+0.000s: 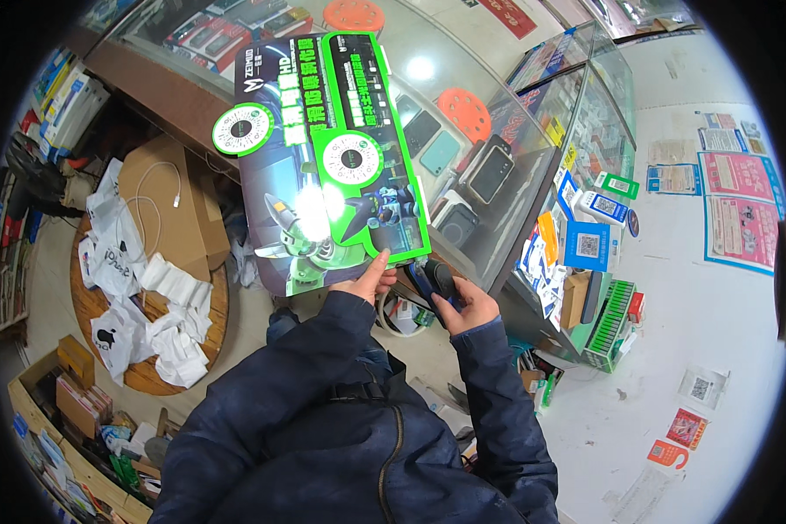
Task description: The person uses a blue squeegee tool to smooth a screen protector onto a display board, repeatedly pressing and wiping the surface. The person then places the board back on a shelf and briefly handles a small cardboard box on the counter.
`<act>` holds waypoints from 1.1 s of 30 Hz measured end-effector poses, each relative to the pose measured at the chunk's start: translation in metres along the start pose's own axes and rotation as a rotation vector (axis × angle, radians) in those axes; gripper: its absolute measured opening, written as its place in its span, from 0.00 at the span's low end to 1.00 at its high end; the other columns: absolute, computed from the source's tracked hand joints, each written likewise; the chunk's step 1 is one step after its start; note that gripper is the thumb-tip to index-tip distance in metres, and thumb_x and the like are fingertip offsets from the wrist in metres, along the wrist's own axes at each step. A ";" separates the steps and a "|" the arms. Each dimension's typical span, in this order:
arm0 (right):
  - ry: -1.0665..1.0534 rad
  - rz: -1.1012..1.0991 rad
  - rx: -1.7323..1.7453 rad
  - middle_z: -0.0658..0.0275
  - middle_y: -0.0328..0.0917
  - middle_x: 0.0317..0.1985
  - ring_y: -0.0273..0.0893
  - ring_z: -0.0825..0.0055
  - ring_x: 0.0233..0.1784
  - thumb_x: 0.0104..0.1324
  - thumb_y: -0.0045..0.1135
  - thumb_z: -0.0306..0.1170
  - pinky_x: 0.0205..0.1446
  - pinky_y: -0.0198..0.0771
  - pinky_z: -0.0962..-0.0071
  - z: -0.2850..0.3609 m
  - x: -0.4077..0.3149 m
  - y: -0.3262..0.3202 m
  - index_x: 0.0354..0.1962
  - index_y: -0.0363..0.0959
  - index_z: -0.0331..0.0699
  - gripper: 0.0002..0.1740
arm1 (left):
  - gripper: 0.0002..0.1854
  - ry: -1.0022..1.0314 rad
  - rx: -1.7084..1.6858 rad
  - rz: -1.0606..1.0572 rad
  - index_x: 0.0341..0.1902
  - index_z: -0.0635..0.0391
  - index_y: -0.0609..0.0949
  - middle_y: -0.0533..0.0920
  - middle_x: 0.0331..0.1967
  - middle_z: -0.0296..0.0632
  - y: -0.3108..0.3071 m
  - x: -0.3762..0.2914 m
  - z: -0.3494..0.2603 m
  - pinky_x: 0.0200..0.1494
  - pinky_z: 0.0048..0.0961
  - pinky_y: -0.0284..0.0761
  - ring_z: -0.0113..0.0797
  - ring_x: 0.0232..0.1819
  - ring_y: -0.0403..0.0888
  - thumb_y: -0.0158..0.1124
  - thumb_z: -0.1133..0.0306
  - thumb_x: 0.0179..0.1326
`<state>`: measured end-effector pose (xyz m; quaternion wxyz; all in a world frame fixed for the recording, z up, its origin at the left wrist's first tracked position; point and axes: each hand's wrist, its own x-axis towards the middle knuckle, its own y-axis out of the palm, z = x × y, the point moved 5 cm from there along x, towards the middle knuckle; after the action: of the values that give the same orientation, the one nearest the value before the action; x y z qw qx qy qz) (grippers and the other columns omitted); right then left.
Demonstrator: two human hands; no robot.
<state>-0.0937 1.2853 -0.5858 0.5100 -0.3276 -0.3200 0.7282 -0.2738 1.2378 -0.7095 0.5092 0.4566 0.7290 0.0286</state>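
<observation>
In my left hand (pixel 370 281) is a large printed display board (pixel 288 177) with bright green trim, round dial-like prints and cartoon artwork. My left thumb lies over its lower edge, and the fingers are folded beneath. A glare spot covers part of the artwork. Close to the board's lower right corner, my right hand (pixel 466 304) grips a dark blue and black hand-held item (pixel 426 281). Its upper end sits at the board's edge; whether they touch cannot be told. Beyond the board stands a glass display counter (pixel 498 252) holding phones (pixel 440 152).
White plastic bags (pixel 177 295), a cardboard box (pixel 164 190) and a white cable (pixel 177 196) lie on a round wooden stool (pixel 219 327) at left. Payment-code stands (pixel 586 245) crowd the counter's right end. A wooden bin (pixel 33 399) of boxes sits lower left.
</observation>
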 end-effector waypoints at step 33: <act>0.150 0.080 0.034 0.59 0.87 0.35 0.85 0.78 0.36 0.59 0.74 0.33 0.42 0.79 0.77 0.012 0.012 0.030 0.53 0.79 0.31 0.26 | 0.30 -0.128 -0.058 0.033 0.47 0.67 0.82 0.87 0.37 0.51 -0.011 0.002 0.023 0.42 0.29 0.83 0.37 0.35 0.88 0.73 0.47 0.62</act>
<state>-0.1227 1.2865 -0.6042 0.5085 -0.3852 -0.2551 0.7266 -0.2628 1.2232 -0.7275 0.5670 0.4547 0.6862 0.0289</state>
